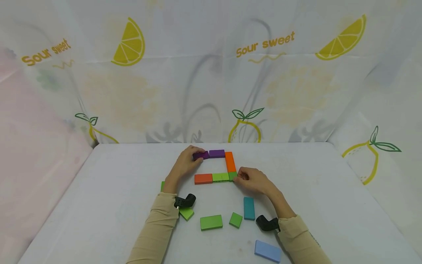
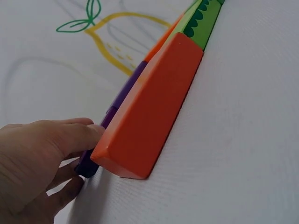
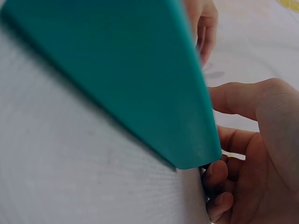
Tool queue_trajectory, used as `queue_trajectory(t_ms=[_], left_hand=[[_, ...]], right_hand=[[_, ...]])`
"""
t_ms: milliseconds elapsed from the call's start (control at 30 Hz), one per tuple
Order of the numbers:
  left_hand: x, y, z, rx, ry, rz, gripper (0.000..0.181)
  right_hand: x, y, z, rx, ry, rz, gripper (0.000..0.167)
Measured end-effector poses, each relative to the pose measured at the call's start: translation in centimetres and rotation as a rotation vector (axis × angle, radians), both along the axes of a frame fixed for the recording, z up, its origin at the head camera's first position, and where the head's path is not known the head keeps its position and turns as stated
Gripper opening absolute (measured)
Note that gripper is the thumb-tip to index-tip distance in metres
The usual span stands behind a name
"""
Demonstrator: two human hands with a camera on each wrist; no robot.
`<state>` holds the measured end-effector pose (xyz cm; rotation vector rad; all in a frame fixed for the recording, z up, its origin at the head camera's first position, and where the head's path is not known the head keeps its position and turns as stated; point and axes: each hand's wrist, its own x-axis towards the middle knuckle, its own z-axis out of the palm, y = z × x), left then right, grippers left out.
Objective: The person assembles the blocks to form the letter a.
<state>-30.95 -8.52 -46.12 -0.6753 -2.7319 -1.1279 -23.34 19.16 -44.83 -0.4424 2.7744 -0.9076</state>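
Gripping 1 purple block (image 1: 205,155): left hand (image 1: 185,162). Touching 1 green block (image 1: 232,176): right hand (image 1: 255,179).

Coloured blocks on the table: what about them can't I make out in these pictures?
A green block, head view: partly hidden by the left arm, its full shape unclear.
The left purple block, left wrist view: partly hidden by the red block and left hand.
The teal block, right wrist view: cut off by the top edge.
Whatever the right hand may touch, right wrist view: hidden behind the teal block.
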Motion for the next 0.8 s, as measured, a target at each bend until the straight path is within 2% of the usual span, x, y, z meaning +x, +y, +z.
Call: queue_trajectory(t_ms=[200,333,433,667,800], left_hand=[[-0.1,-0.5,0.4,0.011,-0.024,0.001,0.029],[-0.5,-1.3,0.6,0.052,-0.047,0.021,0.028],[-0.5,-1.9,0.8,0.09,-0.058,0.015,0.028],[0.4,-2.7,2.5,0.091,-0.102,-0.03,0.03],[1.2,-3.0,3.0,0.105,-0.089,-0.053,0.03]], right_hand=[[0.2,0.0,0.1,-0.015,-0.008,0.009,0.021],[0.3,0.0,0.4,-0.024,-0.005,0.011,0.02],[0.2,0.2,0.6,-0.034,-0.013,0.016,0.019],[0.4,0.2,0.5,-0.079,-0.044,0.031,0.018],[0.7,0.6,0.9,-0.073,-0.063,0.027,0.017]])
